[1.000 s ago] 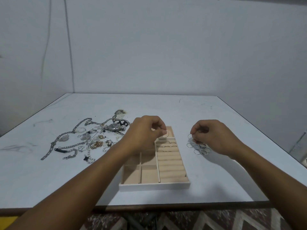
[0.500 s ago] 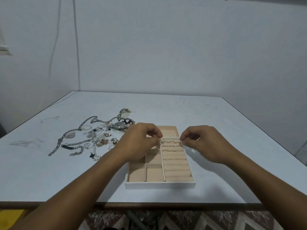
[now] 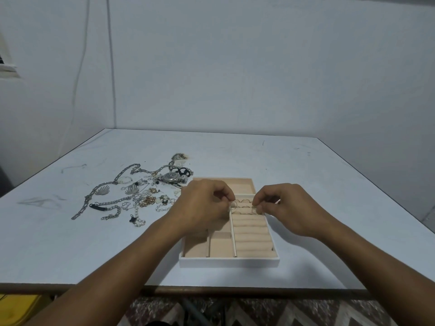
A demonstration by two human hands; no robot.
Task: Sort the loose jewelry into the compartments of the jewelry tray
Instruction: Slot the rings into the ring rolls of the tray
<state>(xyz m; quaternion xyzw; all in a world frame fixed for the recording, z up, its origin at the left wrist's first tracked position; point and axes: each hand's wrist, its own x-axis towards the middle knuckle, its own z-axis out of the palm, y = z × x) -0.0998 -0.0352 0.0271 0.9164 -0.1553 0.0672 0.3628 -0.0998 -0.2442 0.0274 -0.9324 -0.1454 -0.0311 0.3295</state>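
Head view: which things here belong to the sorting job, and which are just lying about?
Job: jewelry tray; rings in its roll rows, pinched by left hand and right hand; loose jewelry pile with watch, left of tray.
Lying about: yellow object below the table edge; wall cable; patterned floor.

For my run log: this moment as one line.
left hand: pinches ring at ring rolls | right hand: pinches second ring | loose jewelry: left of jewelry tray
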